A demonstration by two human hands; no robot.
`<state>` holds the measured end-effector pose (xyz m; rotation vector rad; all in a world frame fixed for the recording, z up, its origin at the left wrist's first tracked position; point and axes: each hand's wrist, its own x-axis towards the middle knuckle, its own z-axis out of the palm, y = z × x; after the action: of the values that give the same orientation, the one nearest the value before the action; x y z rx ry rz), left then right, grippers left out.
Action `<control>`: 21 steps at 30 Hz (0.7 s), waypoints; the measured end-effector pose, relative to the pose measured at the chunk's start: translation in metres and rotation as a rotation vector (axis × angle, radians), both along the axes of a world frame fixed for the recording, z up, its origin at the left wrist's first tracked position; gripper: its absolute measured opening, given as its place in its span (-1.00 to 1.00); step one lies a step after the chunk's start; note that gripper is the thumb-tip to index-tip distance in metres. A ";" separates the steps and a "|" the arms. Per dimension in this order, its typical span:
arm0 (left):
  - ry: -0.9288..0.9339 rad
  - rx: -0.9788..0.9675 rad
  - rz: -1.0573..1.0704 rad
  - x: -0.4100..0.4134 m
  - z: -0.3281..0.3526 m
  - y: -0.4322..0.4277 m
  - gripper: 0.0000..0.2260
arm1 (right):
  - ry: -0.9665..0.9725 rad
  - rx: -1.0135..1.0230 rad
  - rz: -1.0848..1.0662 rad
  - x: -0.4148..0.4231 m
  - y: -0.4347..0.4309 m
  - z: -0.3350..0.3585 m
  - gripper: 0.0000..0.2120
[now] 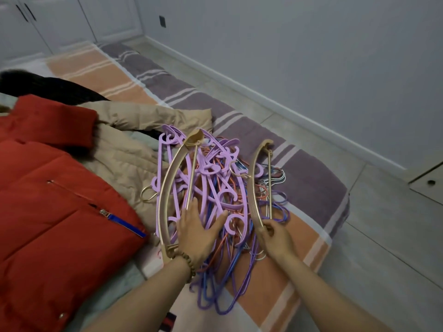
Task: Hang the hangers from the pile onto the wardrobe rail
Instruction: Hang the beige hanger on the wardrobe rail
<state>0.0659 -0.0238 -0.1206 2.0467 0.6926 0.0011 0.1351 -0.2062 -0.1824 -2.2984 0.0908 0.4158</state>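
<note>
While pile of hangers (pixel 215 178) lay tangled on striped bed (pixel 311 183), right of red jacket (pixel 48 188), we pinched near end of right gold hanger (pixel 253 188) with right hand (pixel 275 236). Left hand (pixel 196 233) lay flat, fingers spread, pressing pile beside second gold hanger (pixel 167 183). We judged best: pin pile down, lift gold hanger slowly, free its hook from purple loops. Wardrobe (pixel 48 20) stood far left, doors closed; rail not seen.

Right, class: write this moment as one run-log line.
left hand: open, flat on hanger pile | right hand: grips gold hanger by near end | rail: not in view
</note>
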 end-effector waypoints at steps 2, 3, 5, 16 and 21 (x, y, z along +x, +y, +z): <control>0.006 0.023 -0.006 0.002 0.002 0.000 -0.13 | 0.009 0.020 0.012 0.000 0.003 0.003 -0.95; 0.017 0.037 -0.004 0.002 0.004 0.000 -0.15 | 0.021 0.044 0.008 -0.001 0.003 0.006 -0.95; 0.021 0.066 -0.009 0.004 0.011 -0.001 -0.14 | 0.028 0.115 -0.021 -0.002 0.002 0.016 -0.89; -0.103 -0.139 -0.087 0.020 0.092 -0.062 -0.26 | 0.089 0.518 -0.302 0.012 -0.056 0.125 -0.72; -0.211 -0.497 -0.212 0.032 0.168 -0.122 -0.67 | 0.158 0.905 -0.342 -0.013 -0.087 0.205 -0.75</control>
<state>0.0981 -0.1456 0.0470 1.6016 0.3021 -0.0699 0.1221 -0.2931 0.0223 -1.3264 0.3013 0.3573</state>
